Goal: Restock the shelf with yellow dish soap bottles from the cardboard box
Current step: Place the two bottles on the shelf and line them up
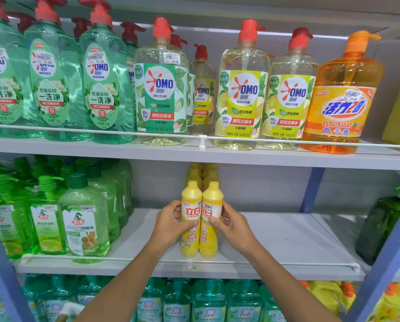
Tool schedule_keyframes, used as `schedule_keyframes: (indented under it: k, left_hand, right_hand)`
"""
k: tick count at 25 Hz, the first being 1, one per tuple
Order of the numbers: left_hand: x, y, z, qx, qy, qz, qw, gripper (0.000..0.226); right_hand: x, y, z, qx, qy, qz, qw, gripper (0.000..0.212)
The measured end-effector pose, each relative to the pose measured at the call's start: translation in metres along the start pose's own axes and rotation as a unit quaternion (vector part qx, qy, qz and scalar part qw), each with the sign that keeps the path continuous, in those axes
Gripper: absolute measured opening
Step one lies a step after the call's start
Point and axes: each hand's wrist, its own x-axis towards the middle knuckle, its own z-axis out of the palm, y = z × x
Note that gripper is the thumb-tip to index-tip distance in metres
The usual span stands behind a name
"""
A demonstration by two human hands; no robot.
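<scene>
– On the middle shelf point(275, 240), what crowds us?
– To the left stand green bottles point(83, 219), near our left hand point(169, 223) but apart from it. At the far right sits a dark jug point(380, 224), well apart from us. A white rail point(264, 263) runs along the front edge.
– And our hands?
– Our left hand wraps the left bottle point(191, 242), with the thumb across its label. Our right hand point(232, 225) wraps the right bottle point(209, 242) the same way. Both yellow bottles stand upright on the shelf, touching side by side, just behind the rail. A yellow row point(202, 175) lines up behind them, towards the back.
– What do we see above and below?
– Above, the top shelf point(217, 156) carries pump bottles: green ones point(106, 89), pale yellow ones point(240, 96) and an orange one point(343, 101), all behind a rail of their own. Below us we see teal bottles point(208, 300), packed close.
– And the surface, the room?
– We see grey shelf boards, a grey back wall point(264, 189) and a blue post point(384, 263) slanting up at the right.
</scene>
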Motion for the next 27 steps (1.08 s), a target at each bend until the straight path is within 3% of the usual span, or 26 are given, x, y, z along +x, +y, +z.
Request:
schedule_keyframes:
  k: [4, 10, 13, 16, 20, 27]
  left_hand:
    - [-0.004, -0.003, 0.006, -0.011, 0.031, 0.002, 0.999, 0.056]
    - [-0.008, -0.01, 0.012, -0.024, 0.03, -0.01, 0.999, 0.051]
    - [-0.007, -0.01, 0.014, -0.03, 0.032, -0.017, 0.999, 0.053]
    - [-0.008, -0.013, 0.015, -0.035, 0.033, -0.02, 0.999, 0.056]
    - [-0.01, -0.019, 0.022, -0.021, 0.058, -0.021, 0.998, 0.055]
    - [-0.01, -0.025, 0.031, -0.007, 0.098, -0.031, 0.995, 0.051]
  right_hand:
    - [-0.009, 0.013, 0.02, -0.008, 0.092, 0.012, 0.996, 0.052]
    - [-0.01, 0.015, 0.01, 0.009, 0.027, 0.009, 1.0, 0.055]
    - [-0.016, 0.022, 0.022, -0.009, 0.073, 0.024, 0.997, 0.058]
    - [-0.019, 0.029, 0.032, -0.019, 0.11, 0.044, 0.993, 0.048]
    - [-0.019, 0.028, 0.029, -0.005, 0.079, 0.04, 0.996, 0.037]
    - [-0.018, 0.039, 0.041, 0.002, 0.157, 0.056, 0.986, 0.048]
